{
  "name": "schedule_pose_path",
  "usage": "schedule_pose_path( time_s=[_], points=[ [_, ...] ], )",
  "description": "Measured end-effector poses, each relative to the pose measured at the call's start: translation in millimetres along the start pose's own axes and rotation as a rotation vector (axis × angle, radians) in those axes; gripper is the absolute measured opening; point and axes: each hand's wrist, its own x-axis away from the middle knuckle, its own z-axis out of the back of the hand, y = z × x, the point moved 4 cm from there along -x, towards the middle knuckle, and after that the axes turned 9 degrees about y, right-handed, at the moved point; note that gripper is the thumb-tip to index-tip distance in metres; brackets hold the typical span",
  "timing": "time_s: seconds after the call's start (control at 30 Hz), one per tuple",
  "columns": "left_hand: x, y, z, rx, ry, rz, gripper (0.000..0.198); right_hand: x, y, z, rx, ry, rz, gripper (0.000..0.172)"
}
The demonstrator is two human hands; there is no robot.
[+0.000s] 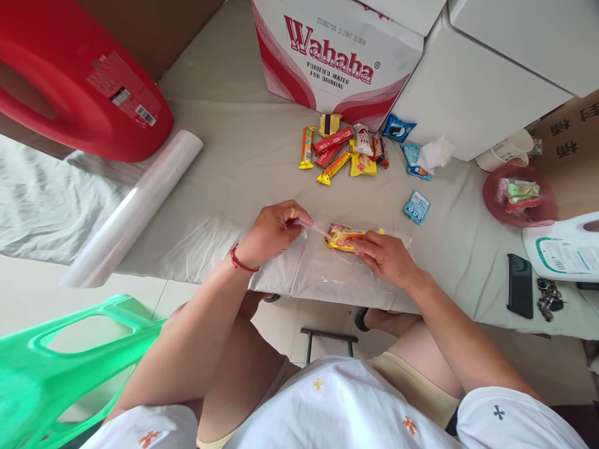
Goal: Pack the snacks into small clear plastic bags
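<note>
My left hand [277, 232] is closed in a pinch on the edge of a sheet of clear plastic film [327, 271], pulling a thin strand of it taut towards the snacks. My right hand [386, 254] has its fingers closed on a small bundle of yellow and red snack packets [344, 239] lying on the film near the front edge of the surface. Part of the bundle is hidden under the fingers. Further back, a loose pile of wrapped snacks [337, 148] in yellow, red and white lies before a Wahaha carton. A blue sachet [417, 207] rests to the right.
A roll of clear film [135, 206] lies at the left beside a big red jug [84, 81]. The Wahaha box [337, 56] stands behind. At the right are a red bowl [496, 199], a white bottle [566, 249], a phone [519, 285] and keys [550, 300]. A green stool [93, 362] stands front left.
</note>
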Motion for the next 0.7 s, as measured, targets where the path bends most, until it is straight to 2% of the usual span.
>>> schedule_pose_path(
  time_s=[0.13, 0.17, 0.27, 0.33, 0.4, 0.5, 0.6, 0.7],
  points=[
    [1, -3, 14.6, -0.060, 0.105, -0.023, 0.026, 6, -3, -5, -0.008, 0.082, 0.011, 0.035],
    [2, -4, 14.0, -0.073, 0.122, -0.006, 0.037, 8, -3, -7, -0.004, 0.106, 0.005, 0.034],
    [7, -8, 0.7, -0.091, 0.072, 0.066, 0.095, 12, -3, -11, -0.007, 0.157, -0.033, 0.033],
    [11, -9, -10.9, -0.091, 0.027, 0.112, 0.112, 14, -3, -14, -0.034, 0.179, -0.062, 0.032],
    [14, -8, -19.1, -0.090, -0.006, 0.143, 0.108, 15, -2, -15, -0.060, 0.201, -0.081, 0.030],
    [17, -4, -21.7, -0.123, -0.046, 0.142, 0.090, 15, -2, -15, -0.045, 0.210, -0.078, 0.024],
    [17, 0, -17.3, -0.192, -0.094, 0.086, 0.080, 14, 0, -15, 0.005, 0.206, -0.081, 0.022],
    [18, 2, -15.8, -0.277, -0.215, -0.018, 0.056, 16, 6, -16, 0.023, 0.239, -0.125, 0.024]
  ],
)
